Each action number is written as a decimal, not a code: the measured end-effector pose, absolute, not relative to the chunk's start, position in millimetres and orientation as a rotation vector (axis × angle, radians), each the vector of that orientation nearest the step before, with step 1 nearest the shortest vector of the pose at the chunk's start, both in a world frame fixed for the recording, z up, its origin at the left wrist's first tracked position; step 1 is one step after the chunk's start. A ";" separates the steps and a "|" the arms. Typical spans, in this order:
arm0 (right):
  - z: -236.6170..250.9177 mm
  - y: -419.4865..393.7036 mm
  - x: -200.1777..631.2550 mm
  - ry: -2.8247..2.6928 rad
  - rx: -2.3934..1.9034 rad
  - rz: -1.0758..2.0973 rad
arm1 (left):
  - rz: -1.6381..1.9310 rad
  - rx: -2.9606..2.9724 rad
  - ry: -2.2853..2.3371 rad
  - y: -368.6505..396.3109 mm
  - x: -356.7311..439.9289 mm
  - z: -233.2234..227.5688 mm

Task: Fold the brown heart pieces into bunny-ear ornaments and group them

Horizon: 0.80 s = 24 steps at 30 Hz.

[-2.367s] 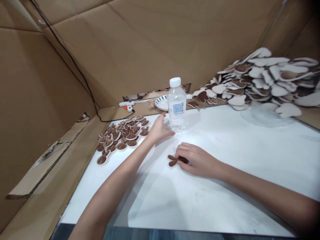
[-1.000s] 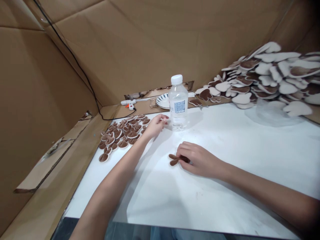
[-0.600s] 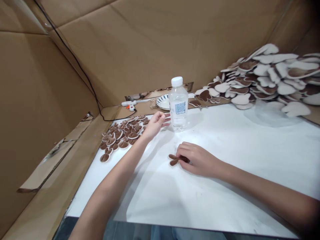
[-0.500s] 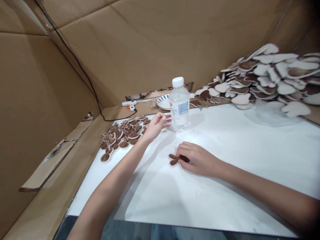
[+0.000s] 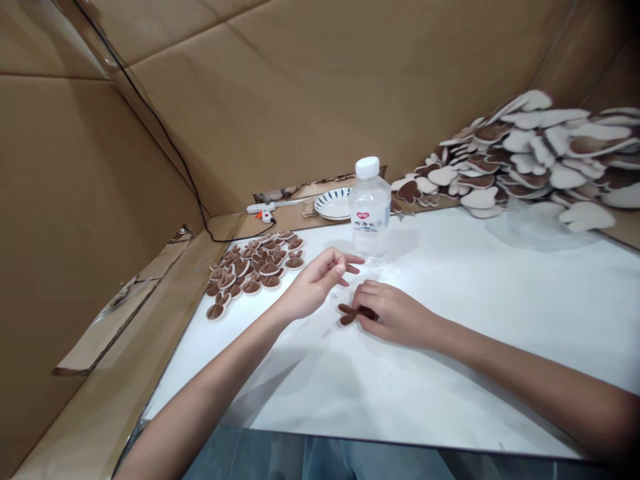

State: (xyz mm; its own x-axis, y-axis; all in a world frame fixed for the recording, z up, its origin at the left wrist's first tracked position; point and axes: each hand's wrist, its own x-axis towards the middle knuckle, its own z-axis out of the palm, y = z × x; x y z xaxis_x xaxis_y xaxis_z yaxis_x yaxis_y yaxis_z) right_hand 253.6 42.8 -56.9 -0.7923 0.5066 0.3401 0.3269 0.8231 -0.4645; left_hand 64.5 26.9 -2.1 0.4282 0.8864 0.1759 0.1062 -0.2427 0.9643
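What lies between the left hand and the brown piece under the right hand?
Nothing: in the head view, only bare white tabletop separates the left hand from the brown piece that the right hand presses down.

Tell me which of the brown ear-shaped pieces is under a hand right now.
The lone brown ear-shaped piece at mid-table, pinned by the right hand; the others lie untouched in the left cluster and the right-hand heap.

Water bottle [image 5: 371, 212], striped plate [image 5: 335, 204], glue gun [image 5: 262, 209], cardboard walls [image 5: 300, 87].
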 end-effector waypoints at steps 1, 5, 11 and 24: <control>-57.5 42.9 253.7 -2.550 -0.613 0.519 | 0.965 1.651 0.884 23.1 62.1 -0.8; -60.7 43.1 253.9 -2.567 -0.616 0.445 | 0.984 1.582 0.902 11.5 53.6 0.0; -63.4 43.0 253.3 -2.570 -0.632 0.423 | 0.991 1.386 0.912 -3.2 49.0 -4.6; -58.8 39.4 245.4 -2.497 -0.767 0.446 | 0.988 0.972 1.041 -46.0 53.7 -16.5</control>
